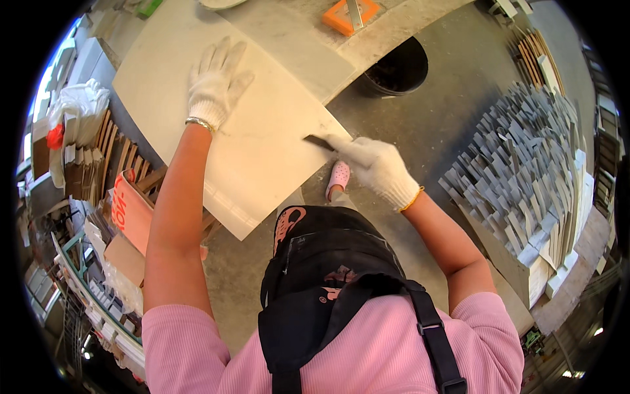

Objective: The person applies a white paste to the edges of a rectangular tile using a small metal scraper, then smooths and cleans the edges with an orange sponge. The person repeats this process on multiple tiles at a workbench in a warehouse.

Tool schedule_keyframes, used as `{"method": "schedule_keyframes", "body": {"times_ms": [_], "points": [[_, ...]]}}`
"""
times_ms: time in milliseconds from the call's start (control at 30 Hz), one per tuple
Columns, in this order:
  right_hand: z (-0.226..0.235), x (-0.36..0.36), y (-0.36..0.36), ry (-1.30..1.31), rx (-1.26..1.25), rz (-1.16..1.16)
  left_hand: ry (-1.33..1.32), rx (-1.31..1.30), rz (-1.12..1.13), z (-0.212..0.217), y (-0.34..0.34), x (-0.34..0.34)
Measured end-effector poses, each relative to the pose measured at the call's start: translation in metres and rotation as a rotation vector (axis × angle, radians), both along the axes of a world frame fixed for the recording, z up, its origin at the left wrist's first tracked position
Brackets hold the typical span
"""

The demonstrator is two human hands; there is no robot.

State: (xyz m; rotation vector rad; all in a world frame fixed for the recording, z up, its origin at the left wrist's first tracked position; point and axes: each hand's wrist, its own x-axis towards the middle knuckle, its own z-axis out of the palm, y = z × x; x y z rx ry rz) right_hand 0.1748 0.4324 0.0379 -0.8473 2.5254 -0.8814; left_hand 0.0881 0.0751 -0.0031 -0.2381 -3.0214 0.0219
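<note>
A large cream-coloured flat panel (262,157) lies on the worktable, its near corner sticking out past the table toward my body. My left hand (215,85), in a white knit glove, rests on the panel with its fingers spread and holds nothing. My right hand (377,167), gloved the same way, is closed around a scraper with a dark flat blade (318,141). The blade reaches over the panel's right edge, near its right corner; I cannot tell whether it touches the surface. The scraper's handle is hidden in the glove.
An orange box (348,16) with a metal strip on it sits on the worktable (390,33). A black bucket (400,69) stands below on the floor. Many grey strips (525,164) are stacked at right. Cartons and an orange-red sheet (131,213) crowd the left.
</note>
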Motion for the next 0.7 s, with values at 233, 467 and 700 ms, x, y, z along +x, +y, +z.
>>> {"method": "schedule_keyframes", "body": {"times_ms": [233,467,700], "points": [[0.017,-0.028,0.034,-0.119,-0.131,-0.264,-0.006,0.010,-0.030,-0.001,-0.004,0.000],[-0.001,-0.023,0.024,-0.055,-0.166,-0.187,-0.019,0.008,-0.015,0.001,-0.001,0.000],[-0.006,-0.020,0.021,0.061,-0.085,-0.115,-0.034,-0.001,0.004,0.002,0.000,0.001]]}}
